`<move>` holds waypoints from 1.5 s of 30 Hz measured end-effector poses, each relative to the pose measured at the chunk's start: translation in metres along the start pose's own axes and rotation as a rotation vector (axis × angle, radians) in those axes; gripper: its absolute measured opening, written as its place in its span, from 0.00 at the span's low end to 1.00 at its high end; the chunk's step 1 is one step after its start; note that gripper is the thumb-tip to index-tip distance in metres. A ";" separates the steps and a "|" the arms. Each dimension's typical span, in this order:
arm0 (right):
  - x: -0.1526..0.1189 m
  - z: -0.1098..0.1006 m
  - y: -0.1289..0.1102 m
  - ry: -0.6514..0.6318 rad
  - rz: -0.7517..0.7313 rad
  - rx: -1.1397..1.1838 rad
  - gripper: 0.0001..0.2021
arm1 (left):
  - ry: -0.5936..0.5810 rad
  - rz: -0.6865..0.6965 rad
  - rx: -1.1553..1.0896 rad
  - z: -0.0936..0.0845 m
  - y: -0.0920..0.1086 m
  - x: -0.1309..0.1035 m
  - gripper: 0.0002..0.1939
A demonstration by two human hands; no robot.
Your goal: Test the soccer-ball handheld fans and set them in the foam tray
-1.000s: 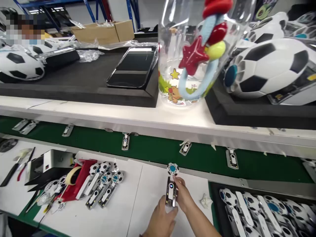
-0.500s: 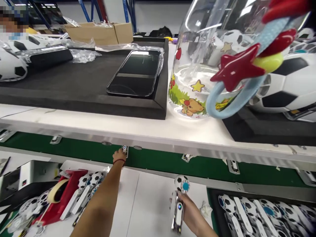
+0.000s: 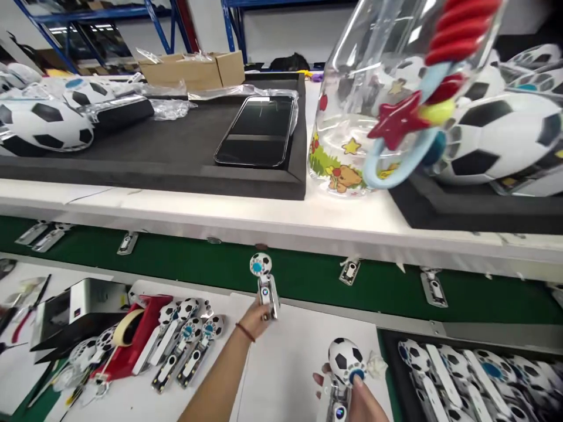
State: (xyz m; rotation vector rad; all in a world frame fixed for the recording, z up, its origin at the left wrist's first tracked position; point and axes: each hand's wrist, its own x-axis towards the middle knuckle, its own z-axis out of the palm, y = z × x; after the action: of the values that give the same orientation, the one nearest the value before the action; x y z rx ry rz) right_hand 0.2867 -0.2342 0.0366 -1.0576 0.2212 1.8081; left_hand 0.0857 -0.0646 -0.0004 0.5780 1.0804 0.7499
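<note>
My left hand is closed around the lower part of a small device with a soccer-ball head, held upright at the near edge of the green belt. To its right and nearer to me, my right hand grips a second soccer-ball device over the white work surface. The thumb touches its blue part, and some fingers show behind it. Small round displays are lit on both devices.
A white shelf crosses above the belt, bearing a clear bottle and a phone. Several devices lie on the belt. A red tape dispenser and more devices stand left; a black tray of devices is right.
My left hand has lifted a device off the belt and moved right and nearer. My right hand has moved lower and right with its device. The camera view has shifted.
</note>
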 end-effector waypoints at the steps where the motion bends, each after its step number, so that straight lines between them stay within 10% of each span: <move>1: -0.004 0.001 0.001 0.003 -0.048 -0.059 0.21 | -0.063 0.020 -0.056 0.009 -0.004 -0.021 0.27; 9: -0.032 0.011 0.023 -0.049 -0.454 -0.391 0.24 | -0.237 -0.034 -0.310 0.060 -0.001 -0.139 0.33; 19: -0.101 0.000 0.059 -0.216 -0.140 -0.248 0.18 | -0.183 -0.328 -0.268 0.057 -0.055 -0.234 0.14; 23: -0.118 -0.017 0.076 -0.324 -0.157 -0.252 0.21 | -0.313 -0.282 -0.275 0.051 -0.067 -0.271 0.34; 31: -0.128 -0.015 0.071 -0.380 -0.214 -0.413 0.36 | -0.210 -0.184 -0.242 0.059 -0.058 -0.297 0.38; 45: -0.167 0.030 0.053 -0.543 -0.234 -0.439 0.32 | -0.115 0.138 -0.209 0.078 -0.026 -0.323 0.36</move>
State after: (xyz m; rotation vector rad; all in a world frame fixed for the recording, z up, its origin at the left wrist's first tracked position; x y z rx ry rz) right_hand 0.2477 -0.3535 0.1631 -0.7952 -0.6256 1.8925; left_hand 0.0760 -0.3369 0.1914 0.5138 0.8497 0.9260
